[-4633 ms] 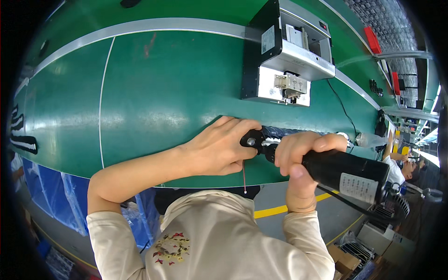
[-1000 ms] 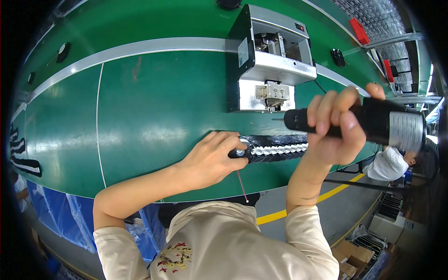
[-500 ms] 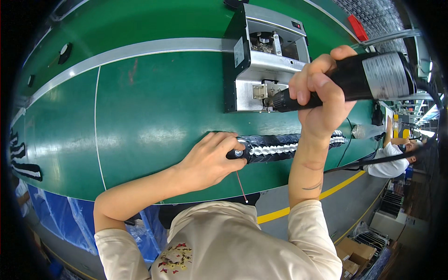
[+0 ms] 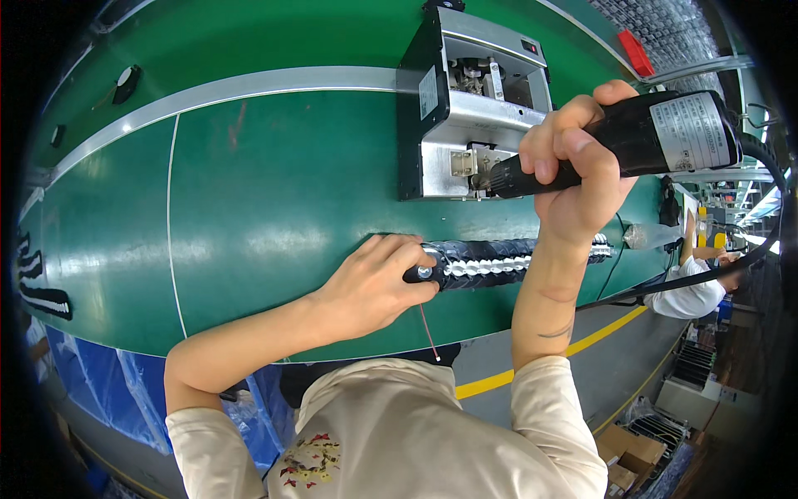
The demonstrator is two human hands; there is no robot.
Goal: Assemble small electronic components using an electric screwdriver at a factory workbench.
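Note:
My right hand (image 4: 582, 158) is wrapped round a black electric screwdriver (image 4: 636, 133) with a pale label and a cable at its back end. The driver lies nearly level, its nose against the front outlet of a metal screw feeder (image 4: 486, 35); the bit's tip is too small to make out. My left hand (image 4: 374, 283) grips the near-left end of a long black ribbed bar (image 4: 490, 279) with a white wavy strip along it, lying on the green bench. A thin red wire (image 4: 428, 328) hangs below that hand. My right forearm hides part of the bar.
Behind a metal rail (image 4: 249, 86) runs a green belt with a small round black-and-white piece (image 4: 126, 81). Black-and-white strips (image 4: 46, 301) lie at the far left. A clear plastic bag (image 4: 652, 235) and a black cable are on the right. Beyond them sits another person (image 4: 694, 287).
Small pieces on the belt behind the rail have shifted to the right. The mechanism inside the screw feeder has changed position. Both my hands stay nearly where they were.

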